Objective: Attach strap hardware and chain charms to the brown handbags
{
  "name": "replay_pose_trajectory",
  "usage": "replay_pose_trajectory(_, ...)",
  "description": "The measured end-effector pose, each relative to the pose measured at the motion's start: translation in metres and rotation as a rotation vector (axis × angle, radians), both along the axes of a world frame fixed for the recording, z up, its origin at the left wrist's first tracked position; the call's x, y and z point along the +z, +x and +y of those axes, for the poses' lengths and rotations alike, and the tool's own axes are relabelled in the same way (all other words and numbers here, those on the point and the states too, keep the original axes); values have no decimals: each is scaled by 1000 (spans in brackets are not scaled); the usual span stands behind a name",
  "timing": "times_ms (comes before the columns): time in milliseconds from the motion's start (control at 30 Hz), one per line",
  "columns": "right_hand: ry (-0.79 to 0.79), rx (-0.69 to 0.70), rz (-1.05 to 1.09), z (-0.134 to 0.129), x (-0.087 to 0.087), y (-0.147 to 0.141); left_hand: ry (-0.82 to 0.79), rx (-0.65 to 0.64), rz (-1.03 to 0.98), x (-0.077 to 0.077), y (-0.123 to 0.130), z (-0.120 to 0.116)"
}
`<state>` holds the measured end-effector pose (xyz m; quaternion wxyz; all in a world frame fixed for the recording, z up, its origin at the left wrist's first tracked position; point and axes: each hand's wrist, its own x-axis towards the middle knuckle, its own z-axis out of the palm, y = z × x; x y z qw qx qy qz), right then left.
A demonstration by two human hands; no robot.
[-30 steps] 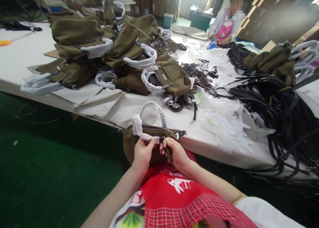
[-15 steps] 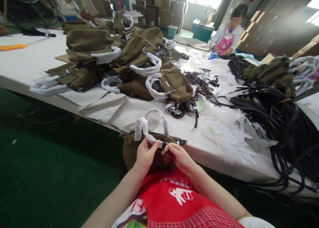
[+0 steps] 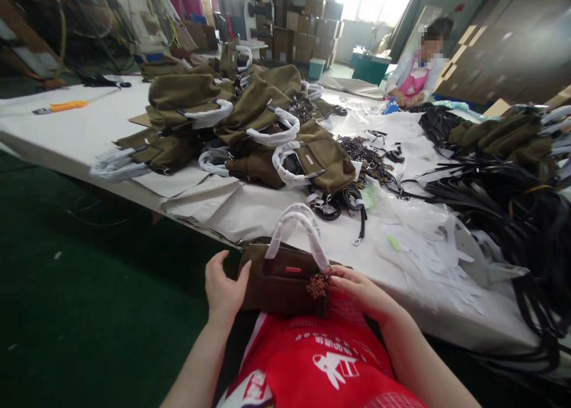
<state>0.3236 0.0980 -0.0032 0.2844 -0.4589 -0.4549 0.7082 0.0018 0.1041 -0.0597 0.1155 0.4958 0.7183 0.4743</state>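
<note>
A dark olive handbag [image 3: 279, 286] rests between my body and the table's front edge, its white-wrapped handles [image 3: 307, 226] standing up. A reddish-brown charm [image 3: 317, 286] hangs on its front by the right handle base. My left hand [image 3: 226, 286] is beside the bag's left end, fingers and thumb spread, holding nothing. At the right handle base, my right hand [image 3: 352, 282] has its fingertips pinched together near the charm's top; what lies between them is too small to make out.
Olive bags [image 3: 259, 110] are heaped on the white table [image 3: 49, 128]. Coiled black straps [image 3: 352, 198], small charms [image 3: 370, 164] and plastic scraps [image 3: 428, 247] lie to the right, beside long black straps [image 3: 499, 217]. A person [image 3: 414, 75] works at the far side.
My left hand has let go of the handle and moved left, opening. The handles now stand upright, and the bag's front with the charm shows. The view has shifted slightly.
</note>
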Motion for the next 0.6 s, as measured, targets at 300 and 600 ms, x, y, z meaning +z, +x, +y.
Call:
replay_pose_trajectory(300, 282, -281, -487, 11, -16, 28, -441, -411, -383, -30, -20, 1)
replay_pose_trajectory(600, 558, -169, -494, 4, 4, 23, -306, -715, -318, 76, 15, 7)
